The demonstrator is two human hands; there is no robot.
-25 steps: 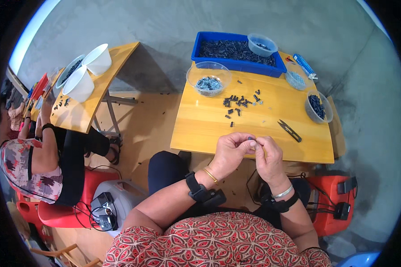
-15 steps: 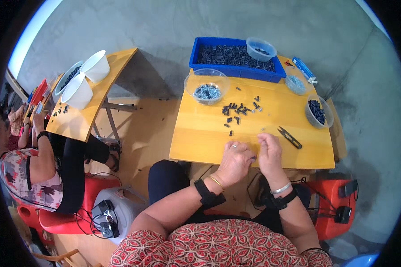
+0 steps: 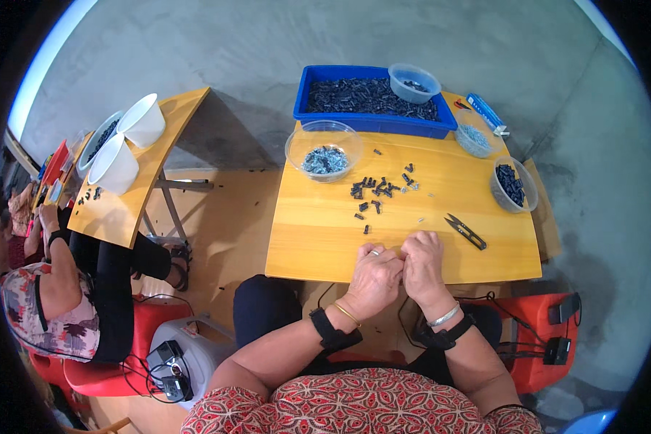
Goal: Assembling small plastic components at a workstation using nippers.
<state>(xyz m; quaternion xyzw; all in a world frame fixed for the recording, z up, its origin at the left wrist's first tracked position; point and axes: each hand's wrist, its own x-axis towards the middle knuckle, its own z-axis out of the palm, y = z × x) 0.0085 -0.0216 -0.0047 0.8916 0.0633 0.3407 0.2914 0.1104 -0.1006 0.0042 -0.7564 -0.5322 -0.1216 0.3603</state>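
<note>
My left hand [image 3: 375, 278] and my right hand [image 3: 423, 264] meet at the near edge of the yellow table [image 3: 311, 246]. Both have curled fingers pressed together, and whatever they pinch is too small or hidden to make out. Just beyond them lies a loose pile of small black plastic parts [image 3: 376, 188], with a few strays nearer to me. A tiny pale piece [image 3: 421, 220] rests a little past my right hand. To the right of it lies a pair of black thread snips [image 3: 466, 231].
A blue tray [image 3: 441, 130] full of black parts, with a clear bowl [image 3: 415, 83] on it, stands at the back. Other clear bowls hold silvery pieces [image 3: 324, 160], pale bits [image 3: 474, 137] and black parts [image 3: 510, 184]. At left, a co-worker [image 3: 58, 289] sits by another table [image 3: 170, 130].
My hands have come together; the right one moved left against the left one. The whole view has shifted slightly, with the table appearing lower and further left.
</note>
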